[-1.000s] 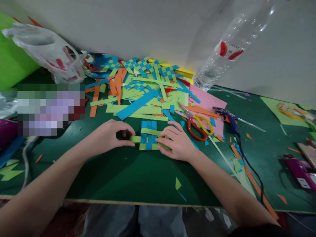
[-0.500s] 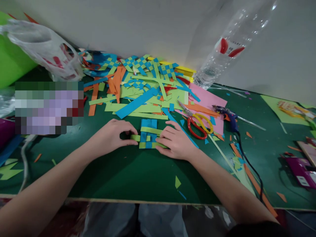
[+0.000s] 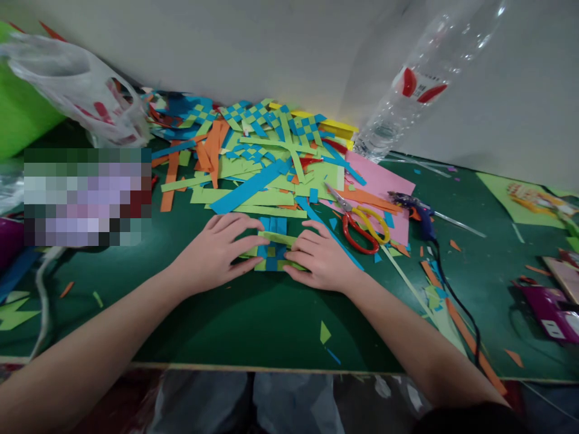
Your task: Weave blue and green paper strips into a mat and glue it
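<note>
A small weave of blue and light-green paper strips (image 3: pixel 271 262) lies flat on the table between my two hands. My left hand (image 3: pixel 219 250) is at its left edge, with curved fingers and thumb gripping that side; the fingertips overlap the upper green strip and the lower left corner. My right hand (image 3: pixel 321 256) has its fingers bent over the right ends of the green strips, holding them at the weave's right edge. Parts of the strips are hidden under the fingers of both hands.
Behind the weave lies a heap of paper strips and checkered woven pieces (image 3: pixel 253 154). Scissors (image 3: pixel 357 223) and a blue glue gun (image 3: pixel 420 220) lie to the right. A plastic bottle (image 3: pixel 407 90) leans on the wall; a plastic bag (image 3: pixel 85 90) stands at left.
My left hand has moved right, from pinching the end of a green strip to covering the weave's left edge. That strip has slid in closer. My right hand has barely moved.
</note>
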Available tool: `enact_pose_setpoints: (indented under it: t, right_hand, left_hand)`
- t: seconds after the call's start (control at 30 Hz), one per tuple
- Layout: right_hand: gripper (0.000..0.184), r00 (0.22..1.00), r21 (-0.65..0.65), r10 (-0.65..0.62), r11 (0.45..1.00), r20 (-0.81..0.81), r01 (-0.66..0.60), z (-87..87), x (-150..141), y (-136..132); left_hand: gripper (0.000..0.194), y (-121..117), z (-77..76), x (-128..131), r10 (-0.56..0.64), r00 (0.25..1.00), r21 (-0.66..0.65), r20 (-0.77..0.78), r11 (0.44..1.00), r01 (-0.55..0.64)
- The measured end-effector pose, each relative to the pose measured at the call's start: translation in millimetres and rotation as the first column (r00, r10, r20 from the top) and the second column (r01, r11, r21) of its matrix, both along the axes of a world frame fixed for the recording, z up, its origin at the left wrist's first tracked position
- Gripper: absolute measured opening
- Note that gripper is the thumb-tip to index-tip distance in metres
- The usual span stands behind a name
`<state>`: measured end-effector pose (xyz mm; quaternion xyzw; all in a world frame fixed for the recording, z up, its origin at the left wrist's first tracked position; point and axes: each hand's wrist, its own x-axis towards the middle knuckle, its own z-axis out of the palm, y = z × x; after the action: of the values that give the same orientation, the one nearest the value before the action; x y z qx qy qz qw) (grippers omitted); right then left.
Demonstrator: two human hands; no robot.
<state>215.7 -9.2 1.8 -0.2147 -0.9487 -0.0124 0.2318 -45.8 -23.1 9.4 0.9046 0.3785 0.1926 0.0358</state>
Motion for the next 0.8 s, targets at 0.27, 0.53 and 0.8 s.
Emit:
enact_pose_setpoints:
  t: [0.27,0.53,0.8]
  right_hand:
    - [0.020,1.000,0.016,-0.014,1.000,0.006,0.014,0.3,-0.1,-0.9]
    - [0.052,0.984,-0.117,-0.175,0.978,-0.010,0.173,-3.6,0.7,-0.7]
    - [0.054,0.986,-0.180,-0.163,0.969,0.048,0.169,-9.6,-2.4,-0.9]
  left_hand:
    - [0.020,0.8,-8.3,5.7,-0.096,0.993,0.068,-0.063,0.993,0.100]
    - [0.021,2.4,-8.4,6.0,-0.105,0.993,0.067,-0.052,0.992,0.109]
    - [0.020,1.9,-7.6,6.2,-0.101,0.993,0.079,-0.059,0.991,0.105]
